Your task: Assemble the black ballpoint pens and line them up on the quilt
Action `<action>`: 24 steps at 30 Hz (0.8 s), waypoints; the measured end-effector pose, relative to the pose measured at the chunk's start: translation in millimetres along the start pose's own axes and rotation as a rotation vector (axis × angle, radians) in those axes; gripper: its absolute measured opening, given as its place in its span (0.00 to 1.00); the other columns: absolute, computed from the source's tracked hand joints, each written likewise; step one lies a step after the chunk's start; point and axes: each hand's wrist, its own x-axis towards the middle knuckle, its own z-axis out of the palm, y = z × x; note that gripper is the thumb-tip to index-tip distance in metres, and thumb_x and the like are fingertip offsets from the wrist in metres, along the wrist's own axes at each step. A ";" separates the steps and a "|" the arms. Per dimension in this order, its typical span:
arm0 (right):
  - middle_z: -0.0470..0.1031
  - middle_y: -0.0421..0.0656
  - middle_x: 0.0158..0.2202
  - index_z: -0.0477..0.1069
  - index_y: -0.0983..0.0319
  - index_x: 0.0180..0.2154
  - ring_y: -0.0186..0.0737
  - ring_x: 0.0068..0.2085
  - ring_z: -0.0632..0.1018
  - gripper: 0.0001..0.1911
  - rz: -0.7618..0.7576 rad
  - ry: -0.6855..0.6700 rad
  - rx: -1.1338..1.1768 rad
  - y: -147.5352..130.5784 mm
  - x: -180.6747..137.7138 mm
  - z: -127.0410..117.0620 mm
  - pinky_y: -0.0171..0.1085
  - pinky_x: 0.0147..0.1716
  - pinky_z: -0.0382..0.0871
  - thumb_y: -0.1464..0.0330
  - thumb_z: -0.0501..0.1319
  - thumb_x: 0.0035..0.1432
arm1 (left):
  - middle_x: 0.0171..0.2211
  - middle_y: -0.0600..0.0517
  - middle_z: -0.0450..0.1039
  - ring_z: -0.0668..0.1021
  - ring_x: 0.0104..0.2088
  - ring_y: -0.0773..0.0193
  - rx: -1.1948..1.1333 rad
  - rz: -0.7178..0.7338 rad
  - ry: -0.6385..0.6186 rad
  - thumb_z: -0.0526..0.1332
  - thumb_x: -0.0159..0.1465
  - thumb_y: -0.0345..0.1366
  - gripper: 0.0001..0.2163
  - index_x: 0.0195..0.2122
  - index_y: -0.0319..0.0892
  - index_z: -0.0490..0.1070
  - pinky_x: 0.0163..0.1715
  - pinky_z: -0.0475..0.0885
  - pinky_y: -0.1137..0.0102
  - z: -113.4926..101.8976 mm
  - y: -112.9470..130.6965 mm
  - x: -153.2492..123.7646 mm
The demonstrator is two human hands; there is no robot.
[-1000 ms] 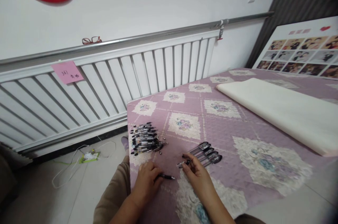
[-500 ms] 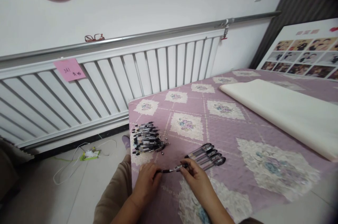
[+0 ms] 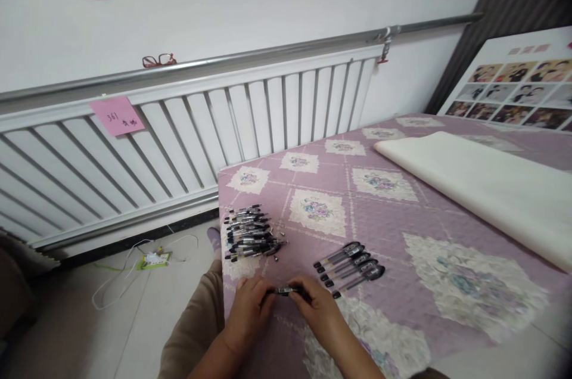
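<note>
Between my two hands a dark pen lies roughly level, just above the quilted cloth. My left hand pinches its left end, and my right hand grips the right end; the fingers cover both ends. To the right of my right hand, several clear pens with black caps lie side by side at a slant. Beyond my left hand is a pile of dark pens, with small loose parts by its right side.
The purple floral cover runs under everything. A folded cream cloth lies at the right. Behind stands a white radiator with a pink note. A power strip with cables sits on the floor at left.
My right hand has moved left toward my left hand, bringing its black pen part against the pen there. The gap between the two pieces has closed.
</note>
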 end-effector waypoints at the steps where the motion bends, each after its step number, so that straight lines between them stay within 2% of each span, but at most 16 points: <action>1: 0.76 0.42 0.33 0.72 0.60 0.34 0.41 0.36 0.74 0.09 -0.002 -0.007 -0.009 -0.4 0.2 0.7 0.37 0.37 0.65 0.68 0.56 0.52 | 0.35 0.52 0.73 0.73 0.38 0.59 0.004 0.002 0.002 0.54 0.62 0.30 0.06 0.37 0.45 0.70 0.40 0.62 0.63 -0.2 0.3 0.0; 8: 0.76 0.42 0.33 0.72 0.61 0.34 0.41 0.36 0.74 0.08 -0.005 -0.060 -0.036 -3.4 0.6 0.7 0.37 0.37 0.65 0.68 0.55 0.53 | 0.34 0.51 0.73 0.73 0.36 0.59 0.081 0.046 0.028 0.55 0.61 0.28 0.06 0.35 0.44 0.70 0.39 0.64 0.63 1.1 0.3 -2.1; 14: 0.76 0.41 0.33 0.72 0.59 0.34 0.40 0.36 0.74 0.07 0.014 -0.045 0.058 -6.2 -2.2 -0.7 0.36 0.38 0.65 0.68 0.56 0.53 | 0.34 0.50 0.73 0.74 0.35 0.59 0.172 0.146 0.085 0.54 0.62 0.30 0.06 0.37 0.44 0.70 0.37 0.68 0.63 4.6 -0.8 -6.1; 19: 0.75 0.42 0.35 0.72 0.60 0.38 0.40 0.36 0.74 0.11 0.061 0.070 0.162 2.3 -3.0 -0.8 0.37 0.38 0.67 0.64 0.57 0.54 | 0.40 0.48 0.73 0.74 0.39 0.58 0.162 0.244 0.115 0.56 0.61 0.31 0.11 0.45 0.45 0.67 0.42 0.69 0.60 6.2 -6.6 -12.6; 24: 0.71 0.39 0.28 0.70 0.60 0.41 0.37 0.29 0.73 0.16 0.131 0.211 0.358 17.3 -1.9 -16.7 0.35 0.30 0.68 0.59 0.59 0.52 | 0.46 0.45 0.70 0.72 0.47 0.56 0.128 0.227 0.148 0.56 0.61 0.33 0.16 0.51 0.44 0.64 0.46 0.69 0.58 6.4 -14.5 -17.5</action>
